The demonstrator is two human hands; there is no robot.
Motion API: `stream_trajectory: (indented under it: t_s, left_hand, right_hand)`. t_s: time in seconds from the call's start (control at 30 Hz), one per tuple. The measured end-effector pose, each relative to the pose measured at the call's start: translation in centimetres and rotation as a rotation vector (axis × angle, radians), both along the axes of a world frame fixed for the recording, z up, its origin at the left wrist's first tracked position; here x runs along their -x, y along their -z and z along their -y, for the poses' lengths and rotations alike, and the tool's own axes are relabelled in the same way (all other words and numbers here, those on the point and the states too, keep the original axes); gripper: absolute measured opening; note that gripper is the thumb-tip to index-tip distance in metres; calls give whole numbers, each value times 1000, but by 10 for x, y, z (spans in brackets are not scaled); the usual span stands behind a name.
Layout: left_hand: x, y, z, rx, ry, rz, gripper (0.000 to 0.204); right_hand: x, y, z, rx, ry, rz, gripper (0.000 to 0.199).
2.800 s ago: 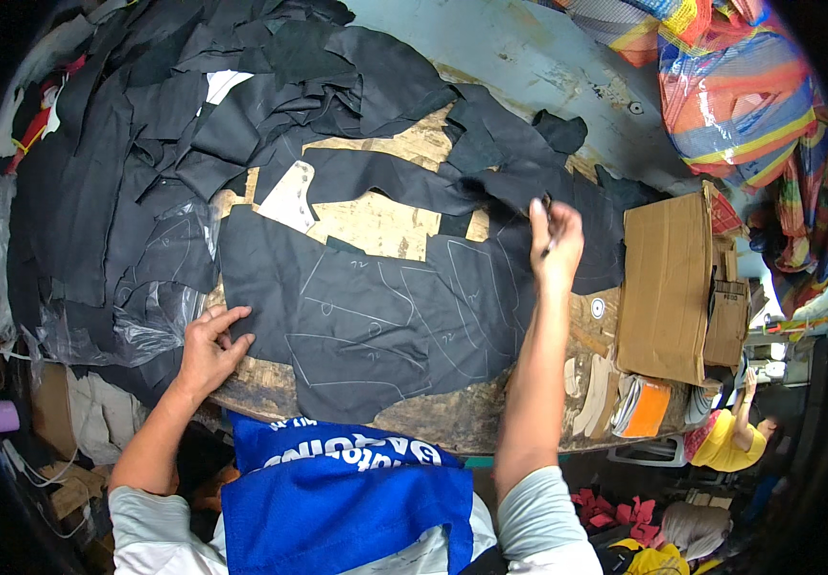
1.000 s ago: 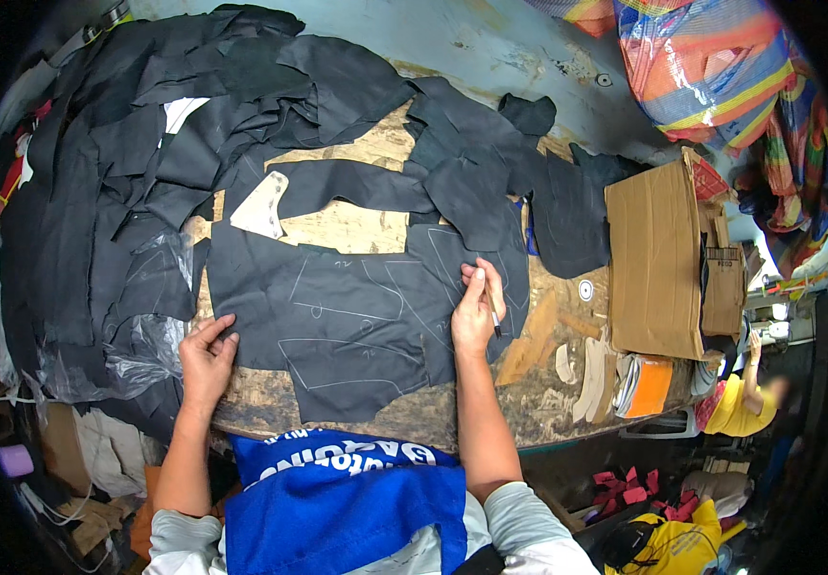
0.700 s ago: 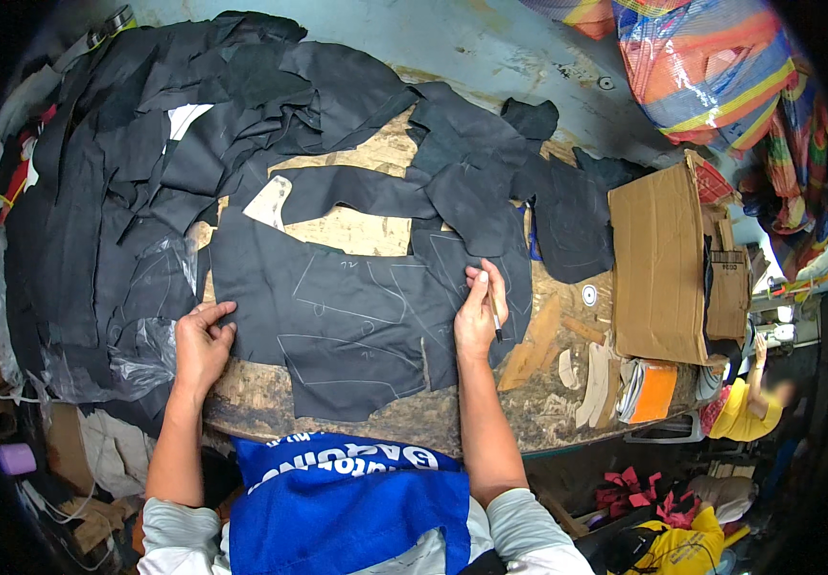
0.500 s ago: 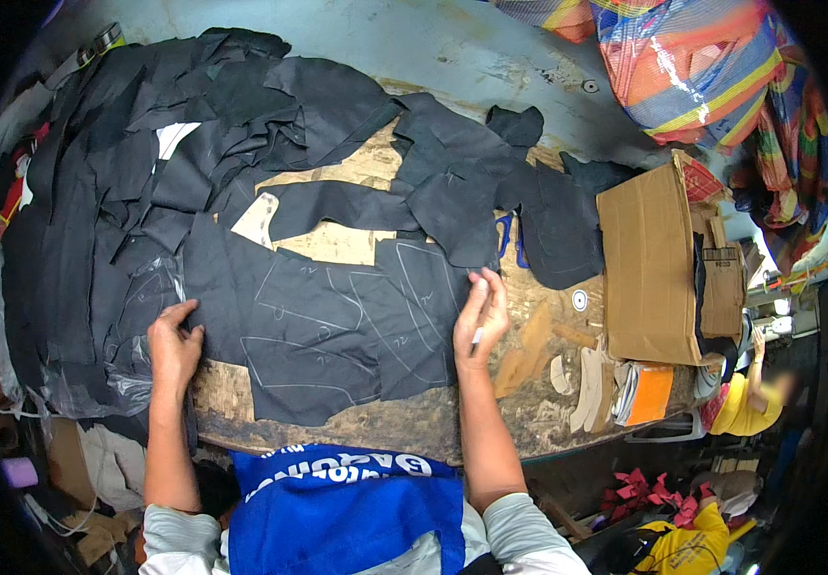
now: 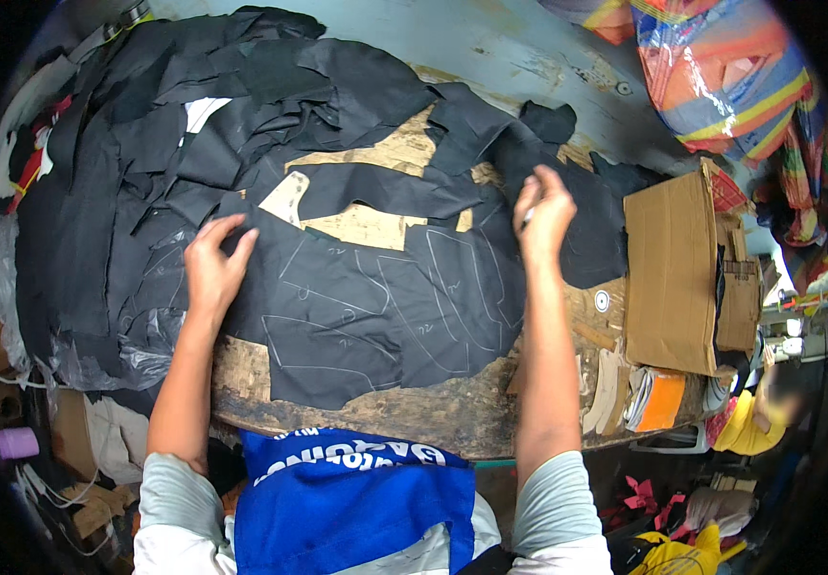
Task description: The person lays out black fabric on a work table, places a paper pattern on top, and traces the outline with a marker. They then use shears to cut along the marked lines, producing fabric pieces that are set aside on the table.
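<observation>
Black leather-like sheet with pale drawn outlines point(image 5: 337, 331) is lying on the worn wooden desk point(image 5: 433, 422), to the left of the brown cardboard box point(image 5: 671, 278). The left hand point(image 5: 217, 268), on the side of the sheet farther from the box, is holding its thumb and fingers apart with nothing showing between them; whether it is touching the material, I cannot tell. The right hand point(image 5: 545, 216), nearer the box, is curling its fingers round a slim pale pen-like tool point(image 5: 527, 218); whether it is also gripping the black material beside it is not showing clearly. With the left hand apparently not pinning anything, the sheet could be shifting or creasing if a tug came from the box's side. The loose dark piece point(image 5: 586, 235) just left of the box could be catching on the right hand and dragging over the outlines. Stray strokes could be appearing if the tool's tip brushed the surface.
</observation>
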State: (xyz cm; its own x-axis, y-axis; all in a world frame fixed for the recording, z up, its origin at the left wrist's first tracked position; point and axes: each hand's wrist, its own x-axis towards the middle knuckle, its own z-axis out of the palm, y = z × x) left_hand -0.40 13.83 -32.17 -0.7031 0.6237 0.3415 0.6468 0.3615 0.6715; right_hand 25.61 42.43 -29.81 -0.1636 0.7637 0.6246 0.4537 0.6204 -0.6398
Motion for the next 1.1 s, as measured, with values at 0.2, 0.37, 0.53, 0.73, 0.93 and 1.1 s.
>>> stream_trajectory:
  t_s: [0.2,0.37,0.53,0.73,0.93,1.1]
  left_hand:
    - [2,7,-60,492,-13,-186,62]
    - [26,-5,-89,724,26,52,58]
    - [58,-25,-84,200,88,86,30]
    - [16,-58,-88,-896,257,364,21]
    - [-48,-35,-60,-646,396,841,25]
    - [46,-36,-11,-239,-21,-367,33]
  right_hand:
    - [66,-74,-22,-196,-60,-57,23]
    - [94,-67,8,-116,-406,212,44]
    - [84,-25,61,331,-623,118,39]
    - [82,-12,105,727,-763,-376,59]
    - [44,13,116,889,-759,-648,44]
    - [-18,52,120,559,-190,-211,28]
